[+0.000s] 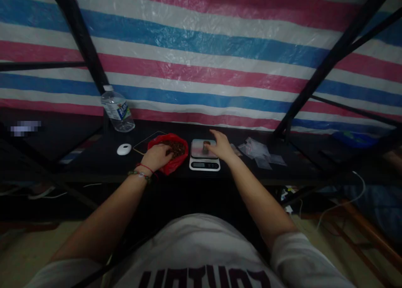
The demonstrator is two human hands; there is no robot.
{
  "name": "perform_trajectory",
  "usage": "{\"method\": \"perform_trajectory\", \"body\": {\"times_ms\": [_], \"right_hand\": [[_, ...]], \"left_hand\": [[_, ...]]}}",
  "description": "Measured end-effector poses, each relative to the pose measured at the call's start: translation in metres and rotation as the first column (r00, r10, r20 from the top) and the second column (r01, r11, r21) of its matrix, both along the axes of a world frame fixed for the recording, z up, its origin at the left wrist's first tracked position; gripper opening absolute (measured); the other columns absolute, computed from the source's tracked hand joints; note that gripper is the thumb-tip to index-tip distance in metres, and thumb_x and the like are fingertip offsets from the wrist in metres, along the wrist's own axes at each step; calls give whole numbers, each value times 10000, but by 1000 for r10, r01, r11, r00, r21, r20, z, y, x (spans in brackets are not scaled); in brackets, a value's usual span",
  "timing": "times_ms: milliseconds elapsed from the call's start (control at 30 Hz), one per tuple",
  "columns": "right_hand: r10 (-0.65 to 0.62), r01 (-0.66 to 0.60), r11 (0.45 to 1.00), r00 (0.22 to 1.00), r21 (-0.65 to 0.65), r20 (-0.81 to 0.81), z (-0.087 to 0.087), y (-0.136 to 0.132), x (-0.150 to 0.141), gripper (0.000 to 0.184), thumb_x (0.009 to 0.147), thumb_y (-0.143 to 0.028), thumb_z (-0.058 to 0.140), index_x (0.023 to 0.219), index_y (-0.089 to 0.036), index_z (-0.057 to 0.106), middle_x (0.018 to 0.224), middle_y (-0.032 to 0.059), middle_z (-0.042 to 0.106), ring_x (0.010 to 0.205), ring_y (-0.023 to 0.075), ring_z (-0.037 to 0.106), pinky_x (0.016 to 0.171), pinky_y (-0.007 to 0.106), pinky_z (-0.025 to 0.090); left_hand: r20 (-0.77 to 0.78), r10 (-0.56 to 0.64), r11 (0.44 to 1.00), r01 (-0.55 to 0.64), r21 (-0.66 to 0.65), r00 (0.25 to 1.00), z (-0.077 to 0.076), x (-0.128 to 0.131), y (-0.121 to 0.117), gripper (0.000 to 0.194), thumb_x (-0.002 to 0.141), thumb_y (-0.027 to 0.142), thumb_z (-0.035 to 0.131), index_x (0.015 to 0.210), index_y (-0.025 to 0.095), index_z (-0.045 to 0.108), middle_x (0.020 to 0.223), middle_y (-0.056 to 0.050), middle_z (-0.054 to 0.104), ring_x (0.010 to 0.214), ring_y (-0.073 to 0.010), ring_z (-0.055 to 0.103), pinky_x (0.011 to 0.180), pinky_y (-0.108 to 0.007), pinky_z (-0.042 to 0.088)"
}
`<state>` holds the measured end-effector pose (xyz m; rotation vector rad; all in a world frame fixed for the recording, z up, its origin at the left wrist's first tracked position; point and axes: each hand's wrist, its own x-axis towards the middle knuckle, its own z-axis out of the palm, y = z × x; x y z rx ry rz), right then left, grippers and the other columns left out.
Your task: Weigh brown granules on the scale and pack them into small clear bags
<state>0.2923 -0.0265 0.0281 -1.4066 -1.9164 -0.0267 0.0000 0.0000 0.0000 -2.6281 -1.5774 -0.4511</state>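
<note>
A red plastic bag (170, 167), its mouth spread, holds small dark brown pieces (178, 148). My left hand (156, 156) reaches over the bag's left rim, its fingers bent together among the pieces; the fingertips are partly hidden. To the right of the bag lies a white kitchen scale (204, 163) with a shiny square plate. A small clear container (205, 147) with something brown in it is on the plate. My right hand (221, 147) hovers at the plate's right edge, thumb and fingers apart, beside the container; contact cannot be made out.
Several small clear zip bags (256, 150) lie right of the scale. A large clear bottle (117, 110) and a white rounded device (124, 149) stand to the left on the black table (103, 162). Black metal bars (309, 81) frame both sides, before a striped plastic sheet (194, 49).
</note>
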Motion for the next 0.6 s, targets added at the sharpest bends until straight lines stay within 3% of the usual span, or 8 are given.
{"method": "perform_trajectory", "body": {"times_ms": [100, 167, 333, 600], "right_hand": [[-12, 15, 984, 1000, -176, 21, -27, 17, 4, 628, 728, -293, 699, 1302, -111, 516, 1215, 162, 628, 1114, 276, 597, 1011, 430, 437], [-17, 20, 974, 1000, -225, 13, -37, 20, 4, 593, 736, -271, 686, 1292, -136, 530, 1161, 141, 657, 1038, 255, 634, 968, 407, 468], [-83, 71, 980, 995, -188, -54, -49, 21, 3, 509, 736, -232, 669, 1233, -196, 568, 1140, 102, 667, 1032, 237, 634, 953, 384, 476], [-203, 185, 975, 967, -122, -155, -47, 11, 31, 547, 705, -282, 704, 1220, -190, 544, 1066, 104, 685, 1030, 250, 638, 930, 411, 487]], "left_hand": [[2, -10, 1000, 10, -6, 1000, -1, 2, 1, 409, 870, 423, 436, 1063, 170, 692, 1090, -117, 689, 1025, -254, 628, 920, -331, 467], [2, -12, 1000, 12, -18, 1000, -3, 3, 1, 407, 872, 423, 434, 1063, 175, 693, 1099, -116, 686, 1037, -252, 622, 931, -330, 459], [10, 4, 1000, -4, -27, 1000, -5, 2, 2, 411, 876, 415, 439, 1104, 173, 681, 1135, -121, 671, 1065, -255, 608, 960, -344, 443], [9, 4, 999, -3, -32, 1000, -4, -1, 0, 413, 884, 426, 435, 1090, 170, 685, 1137, -115, 670, 1060, -249, 610, 965, -332, 441]]}}
